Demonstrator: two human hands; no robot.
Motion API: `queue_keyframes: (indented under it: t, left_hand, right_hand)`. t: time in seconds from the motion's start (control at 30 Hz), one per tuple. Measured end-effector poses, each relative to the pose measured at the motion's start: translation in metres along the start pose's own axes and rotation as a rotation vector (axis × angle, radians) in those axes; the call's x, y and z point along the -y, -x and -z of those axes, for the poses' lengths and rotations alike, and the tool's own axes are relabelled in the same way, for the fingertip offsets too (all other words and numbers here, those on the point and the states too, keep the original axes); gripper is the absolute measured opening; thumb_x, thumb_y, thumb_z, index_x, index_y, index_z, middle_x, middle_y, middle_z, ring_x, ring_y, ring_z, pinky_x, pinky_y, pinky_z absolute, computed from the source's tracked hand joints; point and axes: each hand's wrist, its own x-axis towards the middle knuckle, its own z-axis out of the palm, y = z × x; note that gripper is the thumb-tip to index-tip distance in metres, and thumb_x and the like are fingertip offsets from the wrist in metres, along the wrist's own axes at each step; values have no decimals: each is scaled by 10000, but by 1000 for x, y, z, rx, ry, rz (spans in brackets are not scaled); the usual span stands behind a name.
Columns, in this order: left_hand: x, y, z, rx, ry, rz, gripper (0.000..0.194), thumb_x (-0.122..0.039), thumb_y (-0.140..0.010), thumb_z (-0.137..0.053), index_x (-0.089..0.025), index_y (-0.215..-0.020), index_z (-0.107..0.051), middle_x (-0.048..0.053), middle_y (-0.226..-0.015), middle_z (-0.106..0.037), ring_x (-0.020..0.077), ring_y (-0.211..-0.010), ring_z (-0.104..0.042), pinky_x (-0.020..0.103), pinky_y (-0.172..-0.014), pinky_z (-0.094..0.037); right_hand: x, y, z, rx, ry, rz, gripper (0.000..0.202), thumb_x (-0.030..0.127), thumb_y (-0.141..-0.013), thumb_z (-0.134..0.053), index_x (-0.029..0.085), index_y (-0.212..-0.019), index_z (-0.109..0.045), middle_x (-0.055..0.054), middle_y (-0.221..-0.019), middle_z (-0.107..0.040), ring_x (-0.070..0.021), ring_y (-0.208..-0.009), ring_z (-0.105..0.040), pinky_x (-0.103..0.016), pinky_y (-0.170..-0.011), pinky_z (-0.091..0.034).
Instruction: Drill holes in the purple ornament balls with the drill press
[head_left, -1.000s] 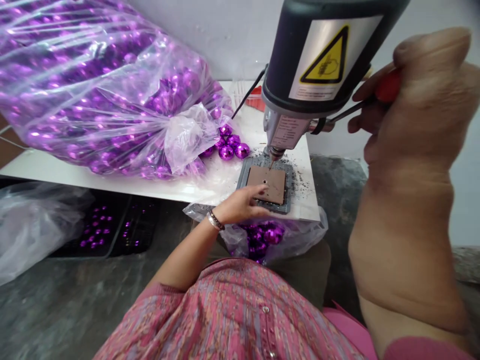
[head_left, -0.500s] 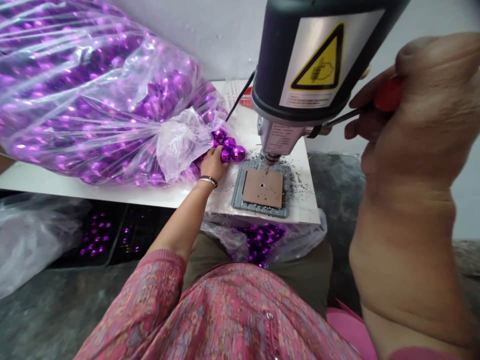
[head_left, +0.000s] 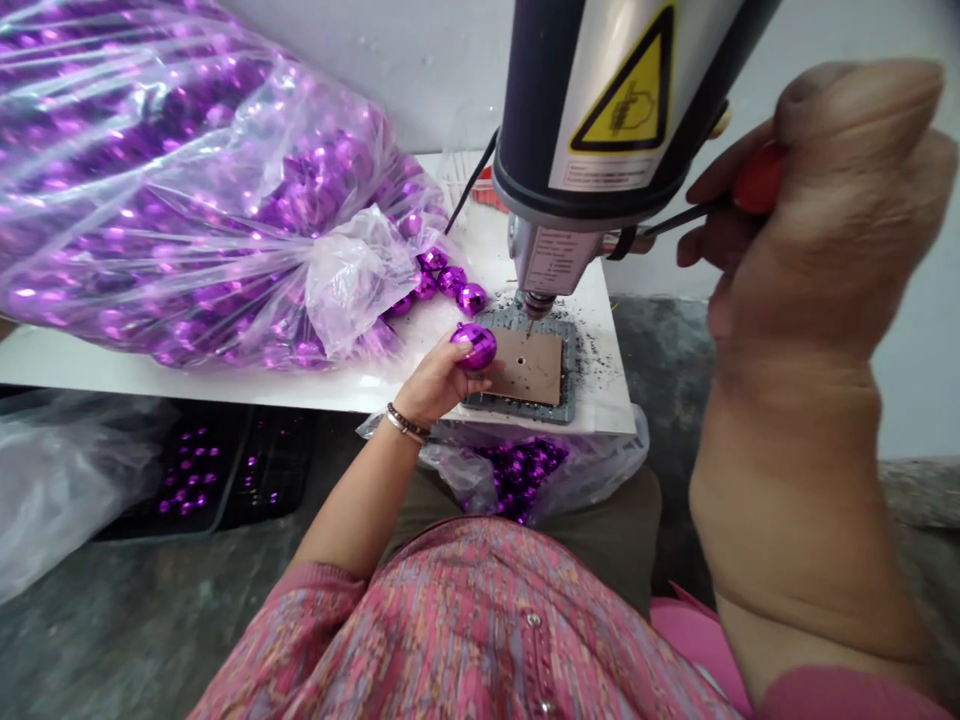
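Ball (head_left: 475, 346) of glossy purple, round and covered in small mirror-like facets, with a small nub at its upper left, is pinched between the thumb and fingers of the left hand (head_left: 436, 380). It is held just left of a brown square pad (head_left: 538, 378), overlapping its corner in this view; whether the hand touches the pad cannot be told. The pad has one dark-rimmed hole and lies on a grey base plate (head_left: 568, 392) on a white table (head_left: 352, 386).

Above the pad, a dark drill press (head_left: 592, 110) with a yellow warning triangle points its thin bit (head_left: 530, 326) downward, its body blocking the view behind. The right hand (head_left: 847, 210), large and close, curls around the red knob (head_left: 759, 180) of its lever.

Black shavings (head_left: 591, 346) litter the table beside the plate. Loose purple balls (head_left: 451, 281) sit behind the held one, next to a huge clear bag (head_left: 172, 200) full of more. An open plastic bag (head_left: 589, 470) of purple pieces hangs below the table's front edge.
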Motion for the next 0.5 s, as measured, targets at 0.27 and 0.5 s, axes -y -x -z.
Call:
queue_keyframes:
  t: [0.27,0.5]
  left_hand:
    - [-3,1,9,-92,-349,-224,725,-398,-642,-854,-203,-1265,-539,55,-1125,-665,170,-948,-640,293,-852,-536]
    - [-8,-3,8,-2,-352,-147,654,-539,-741,-792,-215,-1224,-493,27,-978,-645,128,-733,-595,243,-616,-495]
  right_hand:
    - [-4,0,1,9,24,60,314,291,-983,-454,148,-705,-485,29,-599,-526,-21,-566,-519,-165,-585,-440]
    - [16,-12,-2,6,41,-30,429,351,-977,-432,153,-605,-351,37,-573,-425,12,-631,-475,-138,-589,-335]
